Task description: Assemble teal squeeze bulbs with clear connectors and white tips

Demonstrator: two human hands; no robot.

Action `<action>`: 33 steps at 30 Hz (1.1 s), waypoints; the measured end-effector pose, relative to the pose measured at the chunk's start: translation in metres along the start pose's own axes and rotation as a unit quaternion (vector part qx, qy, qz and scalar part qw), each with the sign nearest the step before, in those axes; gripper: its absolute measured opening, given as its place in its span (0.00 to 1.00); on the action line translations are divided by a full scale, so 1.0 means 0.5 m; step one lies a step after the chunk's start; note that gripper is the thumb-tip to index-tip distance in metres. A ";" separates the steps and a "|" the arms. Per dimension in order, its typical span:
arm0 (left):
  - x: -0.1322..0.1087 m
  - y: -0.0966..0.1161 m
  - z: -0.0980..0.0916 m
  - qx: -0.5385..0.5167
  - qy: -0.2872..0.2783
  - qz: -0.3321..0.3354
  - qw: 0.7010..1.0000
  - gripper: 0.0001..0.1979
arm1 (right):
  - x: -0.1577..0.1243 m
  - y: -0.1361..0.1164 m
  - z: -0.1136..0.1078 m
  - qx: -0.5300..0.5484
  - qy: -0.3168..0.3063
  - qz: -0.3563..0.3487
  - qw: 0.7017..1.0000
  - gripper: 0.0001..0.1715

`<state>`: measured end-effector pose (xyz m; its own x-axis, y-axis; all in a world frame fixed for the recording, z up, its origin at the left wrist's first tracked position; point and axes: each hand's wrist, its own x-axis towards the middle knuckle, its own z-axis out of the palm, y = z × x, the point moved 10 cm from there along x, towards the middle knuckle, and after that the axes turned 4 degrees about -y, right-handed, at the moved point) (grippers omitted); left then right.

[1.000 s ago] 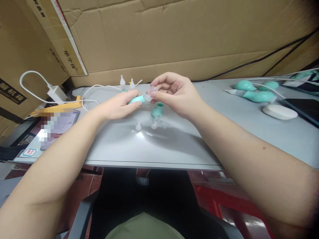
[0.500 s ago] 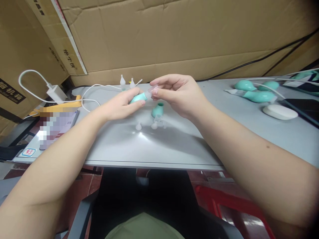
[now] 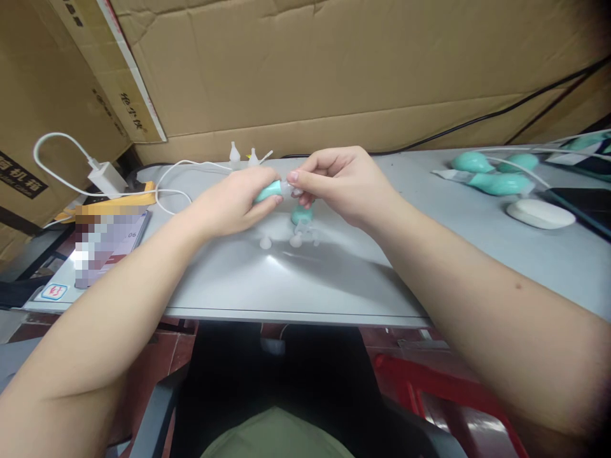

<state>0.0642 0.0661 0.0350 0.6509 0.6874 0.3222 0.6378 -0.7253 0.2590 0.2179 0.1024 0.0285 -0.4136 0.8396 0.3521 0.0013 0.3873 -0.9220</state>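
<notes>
My left hand (image 3: 241,198) is closed around a teal rubber bulb (image 3: 270,191), its neck pointing right. At that neck sits a translucent plastic connector (image 3: 287,188), and the thumb and fingers of my right hand (image 3: 329,184) pinch its outer end. Whether the connector is seated inside the neck I cannot tell. Below my right fingers a second teal bulb (image 3: 300,215) stands on the table, partly hidden. In front of it lie a clear plastic connector (image 3: 303,226) and a small white nozzle tip (image 3: 296,240). Another white nozzle tip (image 3: 265,242) stands to the left.
White-tipped nozzles (image 3: 234,156) stand behind my left hand. At the right lie several teal bulbs (image 3: 506,183), a white oval case (image 3: 541,214) and a dark device. A charger (image 3: 109,179), cable and phone (image 3: 114,248) are at the left. Cardboard (image 3: 334,76) walls the back.
My right hand has moved slightly down and in toward the left, bringing the connector closer in line with the bulb's neck. It now covers more of the standing bulb.
</notes>
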 end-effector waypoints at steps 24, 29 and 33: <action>0.003 -0.011 0.007 0.048 0.009 -0.031 0.998 0.10 | -0.014 -0.005 0.019 -0.005 0.032 -0.005 0.999 0.36; 0.002 -0.014 0.010 0.088 -0.021 -0.039 0.995 0.08 | -0.017 -0.006 0.028 -0.022 0.029 0.000 0.999 0.32; 0.001 -0.014 0.010 0.118 -0.032 -0.051 0.991 0.10 | -0.015 -0.004 0.031 -0.025 0.024 0.003 0.999 0.32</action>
<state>0.0622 0.0716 0.0286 0.5976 0.7638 0.2440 0.7759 -0.6276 0.0641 0.2071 0.0895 0.0250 -0.3700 0.8583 0.3555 0.0485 0.4000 -0.9152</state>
